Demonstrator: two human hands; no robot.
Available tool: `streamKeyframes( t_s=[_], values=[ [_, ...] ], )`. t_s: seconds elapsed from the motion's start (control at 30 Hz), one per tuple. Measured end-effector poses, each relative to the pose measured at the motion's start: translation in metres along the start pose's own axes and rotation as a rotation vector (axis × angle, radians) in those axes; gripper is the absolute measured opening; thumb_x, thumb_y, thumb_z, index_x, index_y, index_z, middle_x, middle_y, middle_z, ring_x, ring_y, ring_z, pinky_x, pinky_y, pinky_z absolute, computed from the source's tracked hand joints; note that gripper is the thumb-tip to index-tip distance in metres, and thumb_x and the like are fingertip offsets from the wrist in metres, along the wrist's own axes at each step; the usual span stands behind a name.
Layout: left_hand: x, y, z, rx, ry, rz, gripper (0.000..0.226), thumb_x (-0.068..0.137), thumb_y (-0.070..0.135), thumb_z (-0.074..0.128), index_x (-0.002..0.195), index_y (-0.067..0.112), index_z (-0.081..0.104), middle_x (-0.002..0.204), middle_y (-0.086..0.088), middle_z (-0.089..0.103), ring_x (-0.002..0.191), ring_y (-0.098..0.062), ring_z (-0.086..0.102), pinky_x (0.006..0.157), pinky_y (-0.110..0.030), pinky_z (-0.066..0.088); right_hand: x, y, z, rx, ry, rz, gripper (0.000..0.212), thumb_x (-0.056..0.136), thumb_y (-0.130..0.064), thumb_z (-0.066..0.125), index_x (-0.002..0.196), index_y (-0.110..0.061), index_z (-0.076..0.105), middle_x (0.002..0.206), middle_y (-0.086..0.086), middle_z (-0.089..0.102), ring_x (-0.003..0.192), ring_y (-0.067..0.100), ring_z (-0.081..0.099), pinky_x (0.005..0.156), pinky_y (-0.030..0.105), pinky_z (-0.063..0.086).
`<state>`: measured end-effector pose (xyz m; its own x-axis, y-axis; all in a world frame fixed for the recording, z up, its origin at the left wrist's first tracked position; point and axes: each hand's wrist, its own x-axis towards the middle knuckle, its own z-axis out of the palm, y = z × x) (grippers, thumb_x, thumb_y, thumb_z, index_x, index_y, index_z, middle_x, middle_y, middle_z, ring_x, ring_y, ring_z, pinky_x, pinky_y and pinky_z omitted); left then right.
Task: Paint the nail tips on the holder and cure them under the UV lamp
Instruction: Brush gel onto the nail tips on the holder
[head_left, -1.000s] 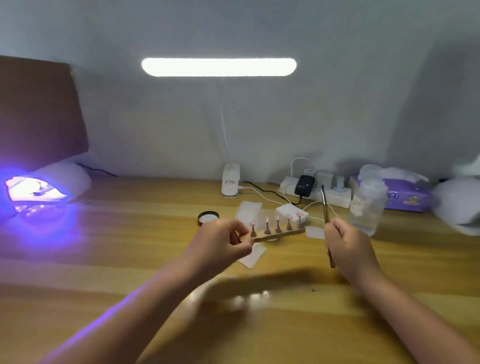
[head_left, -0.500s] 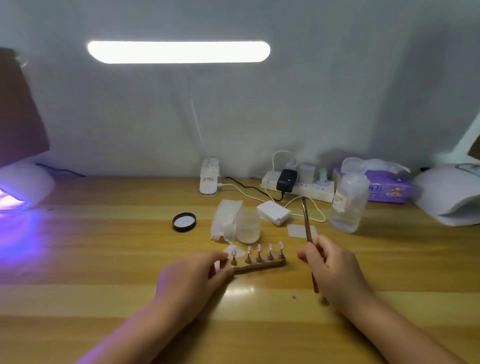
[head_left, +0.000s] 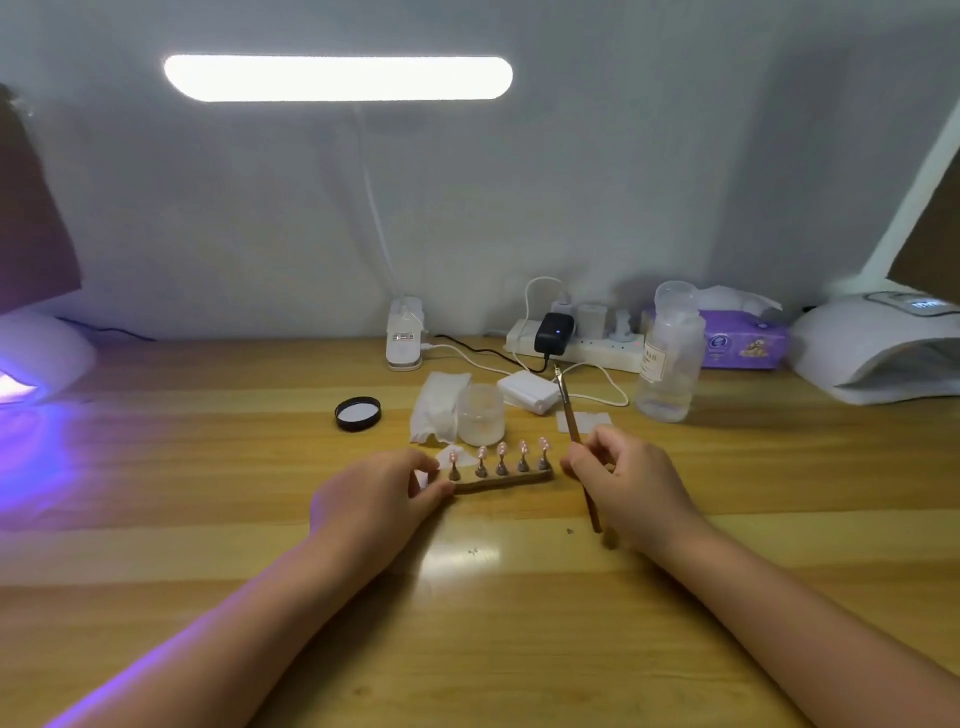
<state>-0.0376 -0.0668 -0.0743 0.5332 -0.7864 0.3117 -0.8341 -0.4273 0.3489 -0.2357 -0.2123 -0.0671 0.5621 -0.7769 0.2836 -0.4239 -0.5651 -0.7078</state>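
Five nail tips (head_left: 501, 451): pinkish, each upright on its own small dark stand, in a row along the holder.
Holder (head_left: 506, 480): a short wooden bar that lay flat on the wooden desk (head_left: 218, 467), between the two hands, just in front of the frosted jar.
Left hand (head_left: 371, 501): it rested on the desk at the holder's left end, thumb and fingers curled and pinching that end.
Right hand (head_left: 631, 486): just beside the holder's right end, fingers curled and clamped round the brush; whether a fingertip touched the wood I could not tell.
Brush (head_left: 574, 431): a thin brown handle, tilted, its fine tip pointing up and away from the person, the lower end sticking out beneath the hand.
Frosted jar (head_left: 482, 421): open, standing behind the holder, with a crumpled white tissue (head_left: 436, 408) touching its left side.
Black lid (head_left: 358, 413): lay flat, left of the tissue, apart from it.
Clear bottle (head_left: 670, 358): upright to the right, near the purple tissue pack (head_left: 743, 343).
UV lamp, far left (head_left: 36, 364): white dome, glowing violet onto the desk, well apart from the holder.
Second lamp, far right (head_left: 878, 348): white, with a small lit display on top.
Power strip (head_left: 587, 349): against the wall, a black adapter plugged in.
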Motion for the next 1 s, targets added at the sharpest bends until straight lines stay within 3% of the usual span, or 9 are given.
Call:
streamKeyframes(
  t_s=[0.1,0.17,0.23,0.47,0.7,0.77,0.83,0.93,1.0],
  values=[
    [-0.002,0.001,-0.001,-0.005,0.008,-0.022,0.037,0.087,0.065,0.053,0.113,0.040,0.061,0.073,0.020,0.052,0.074,-0.002,0.051,0.049,-0.021,0.032,0.000,-0.001,0.000,0.027,-0.018,0.002,0.026,0.092,-0.038,0.051,0.074,-0.020,0.056,0.079,0.007,0.069,0.055,0.006,0.054,0.051,0.023,0.043],
    [-0.005,0.003,-0.002,0.009,0.015,-0.033,0.037,0.086,0.066,0.053,0.111,0.039,0.060,0.074,0.019,0.053,0.075,-0.002,0.052,0.050,-0.022,0.035,-0.001,-0.001,0.000,0.101,-0.041,0.016,0.026,0.093,-0.037,0.051,0.074,-0.019,0.057,0.082,0.012,0.070,0.075,0.016,0.066,0.065,0.035,0.052],
    [-0.008,0.006,-0.003,0.046,0.003,-0.037,0.037,0.087,0.067,0.051,0.110,0.040,0.058,0.075,0.018,0.052,0.076,-0.003,0.052,0.052,-0.021,0.037,-0.003,-0.002,0.000,0.155,-0.069,0.029,0.026,0.093,-0.037,0.051,0.075,-0.020,0.058,0.084,0.014,0.070,0.090,0.028,0.066,0.075,0.046,0.053],
    [-0.018,0.015,0.000,0.105,-0.010,-0.030,0.037,0.094,0.060,0.041,0.124,0.041,0.053,0.086,0.017,0.054,0.084,-0.004,0.055,0.050,-0.017,0.033,-0.006,-0.001,0.000,0.188,-0.060,0.072,0.026,0.091,-0.037,0.053,0.073,-0.020,0.059,0.086,0.014,0.071,0.090,0.032,0.065,0.078,0.049,0.051],
    [-0.017,0.020,-0.006,0.111,0.086,0.004,0.035,0.097,0.051,0.043,0.127,0.037,0.054,0.097,0.013,0.065,0.088,-0.008,0.062,0.057,-0.023,0.044,-0.007,-0.004,-0.002,0.132,-0.034,0.037,0.025,0.092,-0.036,0.052,0.076,-0.020,0.061,0.082,0.007,0.070,0.078,0.025,0.064,0.068,0.041,0.052],
    [-0.017,0.020,-0.007,0.032,0.251,0.109,0.029,0.093,0.040,0.061,0.119,0.029,0.059,0.080,0.008,0.063,0.064,-0.013,0.062,0.048,-0.022,0.039,-0.007,-0.006,-0.002,0.171,0.025,0.038,0.025,0.093,-0.035,0.052,0.074,-0.021,0.060,0.068,-0.005,0.065,0.063,0.015,0.057,0.056,0.032,0.048],
    [-0.019,0.025,-0.006,-0.097,0.391,0.283,0.024,0.088,0.032,0.069,0.107,0.023,0.058,0.063,0.012,0.052,0.042,-0.007,0.046,0.038,-0.016,0.031,-0.007,-0.011,-0.002,0.274,0.087,0.043,0.026,0.094,-0.032,0.052,0.072,-0.019,0.060,0.059,-0.008,0.056,0.056,0.007,0.050,0.053,0.019,0.042],
    [-0.021,0.038,-0.002,-0.246,0.382,0.455,0.027,0.086,0.040,0.052,0.110,0.027,0.047,0.070,0.018,0.053,0.050,0.002,0.038,0.043,-0.003,0.028,-0.009,-0.024,0.000,0.474,0.093,0.088,0.025,0.093,-0.029,0.055,0.075,-0.014,0.064,0.069,0.001,0.062,0.068,0.011,0.057,0.063,0.022,0.044],
    [-0.018,0.043,0.002,-0.281,0.334,0.559,0.029,0.087,0.037,0.052,0.114,0.025,0.046,0.079,0.011,0.061,0.060,0.003,0.045,0.044,-0.005,0.036,-0.013,-0.032,0.004,0.572,0.041,0.112,0.025,0.092,-0.028,0.056,0.075,-0.013,0.065,0.062,-0.004,0.061,0.060,0.004,0.056,0.058,0.018,0.041]
  ],
)
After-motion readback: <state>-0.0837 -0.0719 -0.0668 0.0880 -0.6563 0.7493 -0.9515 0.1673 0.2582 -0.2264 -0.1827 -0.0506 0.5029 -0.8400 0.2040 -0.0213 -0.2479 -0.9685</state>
